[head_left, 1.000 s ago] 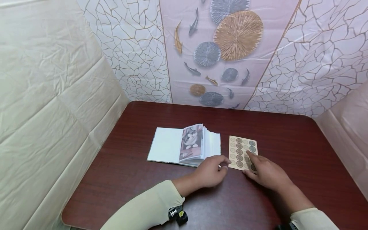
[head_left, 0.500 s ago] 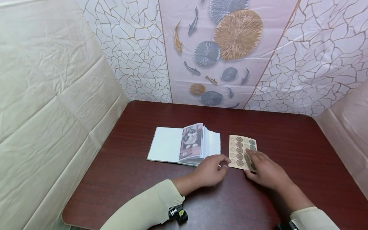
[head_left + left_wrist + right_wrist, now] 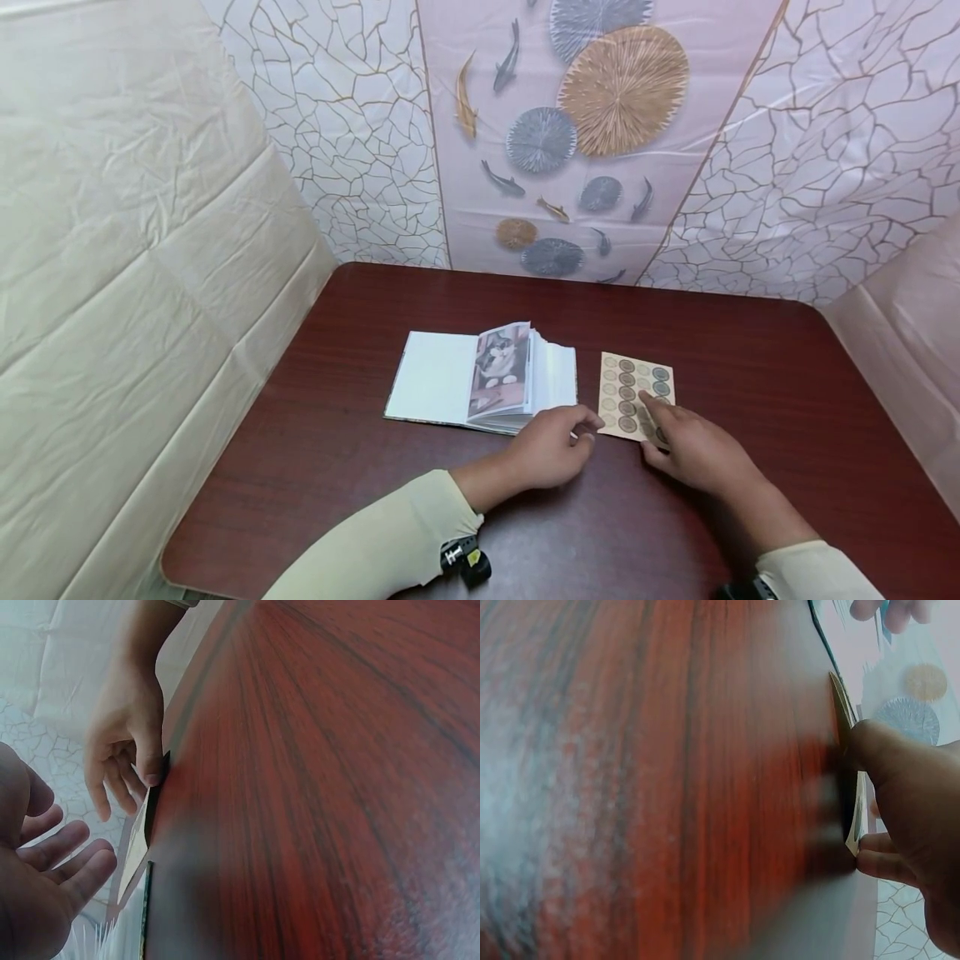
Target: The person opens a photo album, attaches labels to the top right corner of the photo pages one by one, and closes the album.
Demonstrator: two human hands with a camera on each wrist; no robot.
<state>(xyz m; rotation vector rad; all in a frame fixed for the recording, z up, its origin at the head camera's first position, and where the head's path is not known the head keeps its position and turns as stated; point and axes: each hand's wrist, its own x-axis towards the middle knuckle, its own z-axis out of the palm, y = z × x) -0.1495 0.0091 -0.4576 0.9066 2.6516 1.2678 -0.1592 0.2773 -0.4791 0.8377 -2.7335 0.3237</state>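
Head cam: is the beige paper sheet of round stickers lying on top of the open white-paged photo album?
No, the beige sticker sheet is right of the open album, with dark red wooden tabletop showing between them.

One dark red wood-grain table [image 3: 600, 533] with rounded corners bore an open photo album [image 3: 498, 379] and, just beside it, a beige sheet [image 3: 627, 392].

So the left hand [image 3: 34, 877] takes up the lower left of the frame, fingers bent and a bit spread. Right hand [image 3: 127, 724] comes down from the upper left, thumb on the edge of a thin pale card [image 3: 136, 851] seen almost side-on. The book [image 3: 145, 911] pokes in at the bottom, reddish counter [image 3: 322, 772] covers basically the whole right side, crackle-patterned backdrop [image 3: 45, 742] far left.
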